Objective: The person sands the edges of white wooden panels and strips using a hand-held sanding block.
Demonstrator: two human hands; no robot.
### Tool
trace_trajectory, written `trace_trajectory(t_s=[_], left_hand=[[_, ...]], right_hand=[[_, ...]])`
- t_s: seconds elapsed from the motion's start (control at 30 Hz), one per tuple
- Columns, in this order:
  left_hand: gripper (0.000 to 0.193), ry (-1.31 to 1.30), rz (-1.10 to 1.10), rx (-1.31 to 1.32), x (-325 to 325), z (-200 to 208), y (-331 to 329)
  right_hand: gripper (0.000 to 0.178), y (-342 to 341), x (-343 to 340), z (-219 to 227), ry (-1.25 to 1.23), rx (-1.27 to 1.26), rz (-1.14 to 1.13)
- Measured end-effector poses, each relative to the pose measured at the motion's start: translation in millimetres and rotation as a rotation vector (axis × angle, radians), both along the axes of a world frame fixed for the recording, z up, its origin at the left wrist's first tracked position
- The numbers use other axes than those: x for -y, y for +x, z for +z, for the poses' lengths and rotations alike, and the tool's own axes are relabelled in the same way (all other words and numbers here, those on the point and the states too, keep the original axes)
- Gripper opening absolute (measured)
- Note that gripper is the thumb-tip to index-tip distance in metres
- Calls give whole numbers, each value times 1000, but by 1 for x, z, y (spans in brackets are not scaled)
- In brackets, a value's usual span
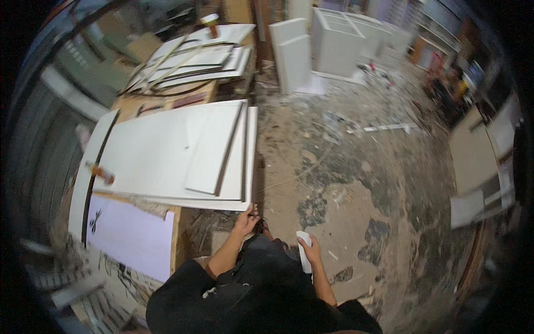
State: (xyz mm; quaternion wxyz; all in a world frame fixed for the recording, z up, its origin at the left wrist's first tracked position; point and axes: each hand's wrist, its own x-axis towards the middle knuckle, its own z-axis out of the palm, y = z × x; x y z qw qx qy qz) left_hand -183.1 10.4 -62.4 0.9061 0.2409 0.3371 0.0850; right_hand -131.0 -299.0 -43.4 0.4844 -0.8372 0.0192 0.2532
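Note:
My left hand (pixel 243 221) is at the near right corner of a stack of white panels (pixel 150 150), its fingertips at or touching the edge. Its fingers look slightly apart and blurred, and I see nothing held in them. The stack lies on a wooden workbench, with a narrower white panel (pixel 214 156) on top showing dark edges. In my right hand (pixel 312 251), low beside my body, is a narrow white strip (pixel 303 253), held upright with the fingers closed round it.
An orange-brown bottle (pixel 100 172) lies on the panels; scissors (pixel 94 221) rest on a pale sheet (pixel 133 236). A hammer (pixel 149 108) and more panels (pixel 200 58) lie farther along the bench. White cabinet boxes (pixel 336 47) stand far off. Debris (pixel 334 125) litters the floor; boards (pixel 475 150) lean at right.

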Motion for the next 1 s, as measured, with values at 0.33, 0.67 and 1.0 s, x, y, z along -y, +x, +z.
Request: trace_trajectory(t_s=[0.33,0.67,1.0], left_hand=[[17,-60,52,5,7,14,7],[19,17,110,-104,7,20,6],[20,72,-14,-47,1,4,5]], right_hand=[[82,17,21,4,-26,51,-58],[91,84,-10,66,81,103,124],[119,412,-26,327,-162,605,-231]])
